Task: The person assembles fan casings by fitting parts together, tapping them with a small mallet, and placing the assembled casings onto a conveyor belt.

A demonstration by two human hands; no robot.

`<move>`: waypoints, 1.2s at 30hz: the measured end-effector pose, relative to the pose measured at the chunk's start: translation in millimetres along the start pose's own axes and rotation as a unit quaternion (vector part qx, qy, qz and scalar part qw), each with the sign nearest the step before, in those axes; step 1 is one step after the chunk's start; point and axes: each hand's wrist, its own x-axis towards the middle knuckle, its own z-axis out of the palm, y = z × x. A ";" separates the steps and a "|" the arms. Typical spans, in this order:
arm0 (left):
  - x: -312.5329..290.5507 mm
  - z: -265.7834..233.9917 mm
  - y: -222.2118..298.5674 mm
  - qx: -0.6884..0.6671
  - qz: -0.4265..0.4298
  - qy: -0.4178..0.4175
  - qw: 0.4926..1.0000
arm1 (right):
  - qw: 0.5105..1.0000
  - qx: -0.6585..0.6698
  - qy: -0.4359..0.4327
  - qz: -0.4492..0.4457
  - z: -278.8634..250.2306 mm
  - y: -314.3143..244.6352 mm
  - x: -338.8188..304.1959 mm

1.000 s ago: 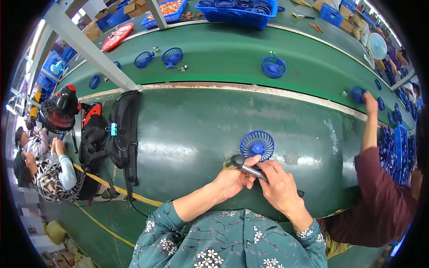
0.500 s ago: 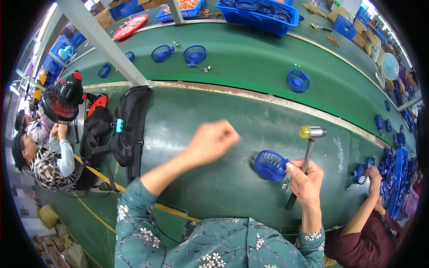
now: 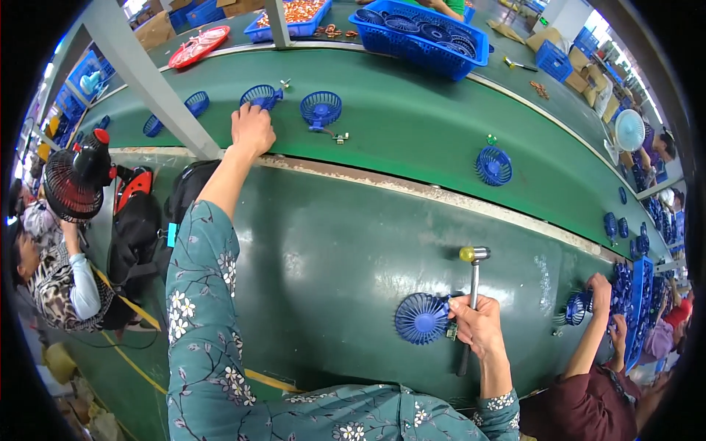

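Note:
My left hand (image 3: pixel 252 132) reaches over the green conveyor belt, fingers curled at the near rim of a blue plastic fan housing (image 3: pixel 259 94); the fingertips are partly hidden. My right hand (image 3: pixel 479 323) is closed on a small hammer (image 3: pixel 475 275), its handle slanting down through the palm and its yellow-and-metal head upward. Between thumb and finger the same hand pinches the stem of another blue fan housing (image 3: pixel 423 318), held low over the green worktable (image 3: pixel 331 257). A small circuit board (image 3: pixel 451 330) hangs beside that stem.
More blue fan housings lie on the belt, one nearby (image 3: pixel 321 109) and one farther right (image 3: pixel 493 166). A grey post (image 3: pixel 158 81) rises close to my left arm. Black bags (image 3: pixel 136 228) and a black fan (image 3: pixel 73 176) stand left. A co-worker's hand (image 3: pixel 600 294) works at right.
My left hand has moved from above the worktable up and left to a fan housing on the belt. My right hand still holds the hammer and housing, whose open ribs have turned in view.

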 end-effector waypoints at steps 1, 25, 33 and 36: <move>1.9 -3.3 2.4 0.009 -0.005 -0.066 0.998 | 1.000 0.001 -0.007 -0.003 -1.2 0.2 0.9; -290.5 -216.9 212.1 -0.409 0.284 0.005 0.867 | 0.860 -0.442 0.062 -0.247 4.5 2.6 -12.3; -294.9 -186.8 242.0 -0.378 0.284 0.024 0.881 | 0.870 -0.311 0.139 -0.355 -19.1 8.3 -58.2; -297.3 -186.6 244.4 -0.385 0.289 0.028 0.876 | 0.797 -0.341 0.204 -0.455 -20.6 18.0 -76.0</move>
